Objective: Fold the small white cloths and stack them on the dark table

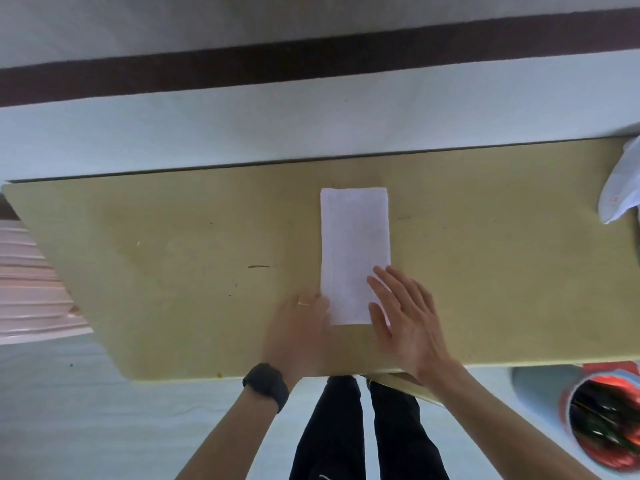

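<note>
One cloth (353, 244) — left hand (299, 327), right hand (405, 317) seemingly pressing.

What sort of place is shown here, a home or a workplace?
Probably a plain indoor work area for folding laundry; I cannot be sure. A yellowish flat table holds a folded white rectangular cloth, crumpled white cloth waits at its right edge, and a pale layered stack stands beside its left end.

Blk watch (266, 385) on left wrist, ring (304, 303), blk trousers (367, 434).
</note>
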### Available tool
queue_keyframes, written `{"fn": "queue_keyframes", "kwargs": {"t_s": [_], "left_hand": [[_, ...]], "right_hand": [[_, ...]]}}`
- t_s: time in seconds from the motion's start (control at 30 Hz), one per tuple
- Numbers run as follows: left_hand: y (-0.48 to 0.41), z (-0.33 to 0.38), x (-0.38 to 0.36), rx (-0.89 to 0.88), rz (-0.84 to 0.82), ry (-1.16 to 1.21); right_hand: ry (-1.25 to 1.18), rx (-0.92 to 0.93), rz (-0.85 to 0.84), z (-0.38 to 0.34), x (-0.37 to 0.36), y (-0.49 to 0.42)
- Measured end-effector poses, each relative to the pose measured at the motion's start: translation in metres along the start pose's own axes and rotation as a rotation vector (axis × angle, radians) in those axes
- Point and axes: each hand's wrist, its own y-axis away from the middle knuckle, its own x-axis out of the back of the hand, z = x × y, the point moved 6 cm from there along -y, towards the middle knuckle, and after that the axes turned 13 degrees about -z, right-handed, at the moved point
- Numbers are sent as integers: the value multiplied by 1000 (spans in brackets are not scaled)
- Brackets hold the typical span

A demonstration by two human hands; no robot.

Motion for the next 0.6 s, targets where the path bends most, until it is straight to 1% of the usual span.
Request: {"fn": "queue_keyframes", "kwargs": {"t_s": [0.07,0.1,0.17,0.23,0.3,0.33,0.43,0.5,0.6], "left_hand": [[6,0,-11,-210,-41,6],[10,-2,-16,-259,-82,10],[23,-4,-24,-281,-179,-1],[40,-2,-30,-310,-242,-45],[59,5,-36,-352,-234,-103],[67,9,-37,-370,-188,-120],[73,17,-28,-382,-63,-45],[71,19,-20,-393,-41,-13],[70,17,-21,-446,-47,-19]], "right_hand": [[19,47,-104,0,-14,32],[41,67,-170,0,-21,44],[84,85,-267,-1,-29,64],[113,90,-310,-1,-36,80],[146,108,-286,-2,-43,94],[158,123,-238,-2,-45,100],[158,130,-110,1,-45,106],[158,123,-95,3,-45,102],[133,167,-111,5,-45,98]]}}
